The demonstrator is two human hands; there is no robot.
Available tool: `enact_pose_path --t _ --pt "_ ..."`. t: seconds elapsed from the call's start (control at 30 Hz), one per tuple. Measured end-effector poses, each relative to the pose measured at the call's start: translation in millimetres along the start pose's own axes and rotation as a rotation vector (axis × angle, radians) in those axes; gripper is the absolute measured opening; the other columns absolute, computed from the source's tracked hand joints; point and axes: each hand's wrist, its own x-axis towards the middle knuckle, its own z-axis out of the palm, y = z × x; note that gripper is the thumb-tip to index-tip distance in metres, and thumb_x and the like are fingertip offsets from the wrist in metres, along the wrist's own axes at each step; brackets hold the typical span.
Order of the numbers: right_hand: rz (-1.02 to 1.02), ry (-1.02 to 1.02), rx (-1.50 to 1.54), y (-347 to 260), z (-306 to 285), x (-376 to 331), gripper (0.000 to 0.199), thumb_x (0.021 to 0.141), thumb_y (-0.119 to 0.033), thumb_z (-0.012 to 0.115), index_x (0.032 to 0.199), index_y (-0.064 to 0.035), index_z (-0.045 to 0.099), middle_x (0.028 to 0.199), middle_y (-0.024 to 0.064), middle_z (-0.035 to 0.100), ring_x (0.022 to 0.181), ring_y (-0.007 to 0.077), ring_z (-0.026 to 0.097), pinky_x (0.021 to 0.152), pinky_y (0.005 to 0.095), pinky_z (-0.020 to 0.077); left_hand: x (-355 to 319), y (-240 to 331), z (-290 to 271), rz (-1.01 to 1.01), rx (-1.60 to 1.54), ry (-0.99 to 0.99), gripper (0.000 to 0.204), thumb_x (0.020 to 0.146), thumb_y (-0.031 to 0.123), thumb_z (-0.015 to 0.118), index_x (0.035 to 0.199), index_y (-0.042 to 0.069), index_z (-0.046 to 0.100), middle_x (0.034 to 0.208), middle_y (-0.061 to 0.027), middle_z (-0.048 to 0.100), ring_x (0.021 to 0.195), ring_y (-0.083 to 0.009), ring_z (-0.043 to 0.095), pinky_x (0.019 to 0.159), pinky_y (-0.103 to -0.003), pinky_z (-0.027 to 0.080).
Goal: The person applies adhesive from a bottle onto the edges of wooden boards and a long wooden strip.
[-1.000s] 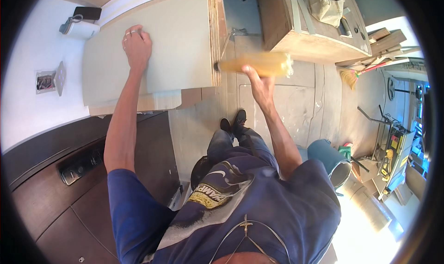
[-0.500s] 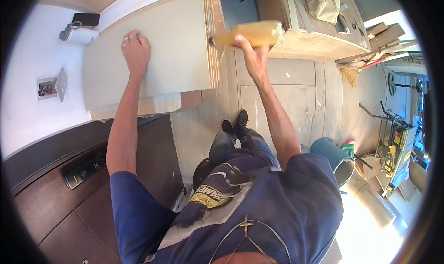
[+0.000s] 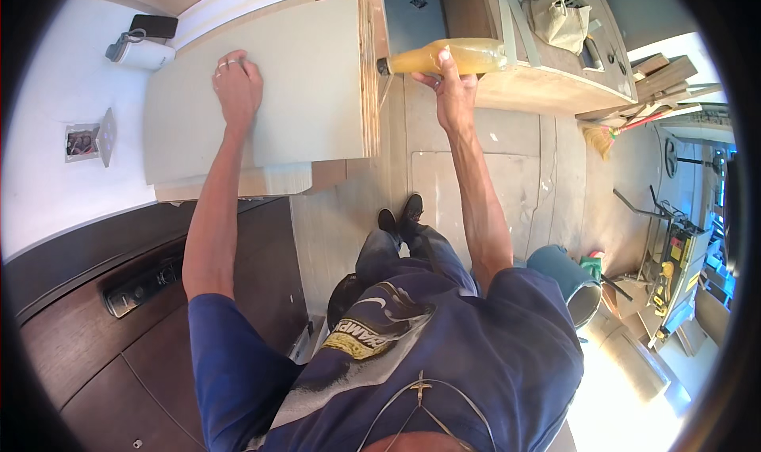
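Note:
My right hand grips a clear bottle of yellowish liquid. The bottle lies roughly level in the air, its dark cap end pointing left, just apart from the layered edges of a stack of pale panels. A thin pale line shows below the cap; whether it is liquid I cannot tell. On top of the stack rests my left hand, fingers curled in, rings on them. Its palm is turned down, so anything under the fingers is hidden.
A white mug and a dark phone-like slab sit beyond the stack at left. Right of the bottle is a wooden bench with a cloth bag. A broom and a blue-grey bucket stand on the right.
My right hand has moved the bottle a little to the right, away from the panel edges, and it is less blurred. My left hand stays in place on the stack.

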Motion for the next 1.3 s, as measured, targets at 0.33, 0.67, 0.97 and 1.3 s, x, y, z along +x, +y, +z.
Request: enact_pose_path --t 0.33,0.67,0.97,1.3 --pt "0.032 -0.026 0.138 14.0 10.0 19.1 0.035 0.099 -0.028 0.072 0.115 0.0012 0.062 0.109 0.0098 0.065 0.095 0.0217 0.070 0.074 0.0402 0.0686 -0.9 1.4 -0.7 -0.026 0.003 0.009 0.027 0.094 0.015 0.056 0.116 0.004 0.066 0.122 -0.0181 0.065 0.114 -0.0378 0.060 0.105 -0.050 0.042" --pt "-0.177 -0.085 -0.111 5.4 33.6 12.9 0.032 0.095 -0.017 0.076 0.114 0.0074 0.065 0.103 0.0128 0.070 0.091 0.0221 0.072 0.077 0.0370 0.0660 -0.9 0.5 2.0 -0.010 -0.005 0.022 0.026 0.093 0.013 0.057 0.115 0.004 0.067 0.121 -0.0188 0.065 0.114 -0.0382 0.059 0.105 -0.049 0.042" --pt "-0.193 -0.103 -0.195 -2.6 40.0 17.6 0.032 0.093 -0.015 0.077 0.113 0.0076 0.066 0.103 0.0140 0.071 0.091 0.0223 0.072 0.076 0.0360 0.0653 3.2 3.4 -0.9 0.004 -0.036 0.003 0.026 0.093 0.013 0.056 0.115 0.002 0.067 0.120 -0.0192 0.065 0.115 -0.0389 0.058 0.105 -0.049 0.042" --pt "-0.204 -0.159 -0.202 -0.7 35.6 15.7 0.033 0.093 -0.019 0.079 0.111 0.0067 0.068 0.103 0.0124 0.072 0.092 0.0215 0.072 0.078 0.0347 0.0649 1.7 7.5 -5.4 0.019 -0.007 -0.015 0.028 0.095 0.012 0.054 0.115 -0.003 0.066 0.123 -0.0231 0.064 0.112 -0.0403 0.060 0.100 -0.049 0.046"
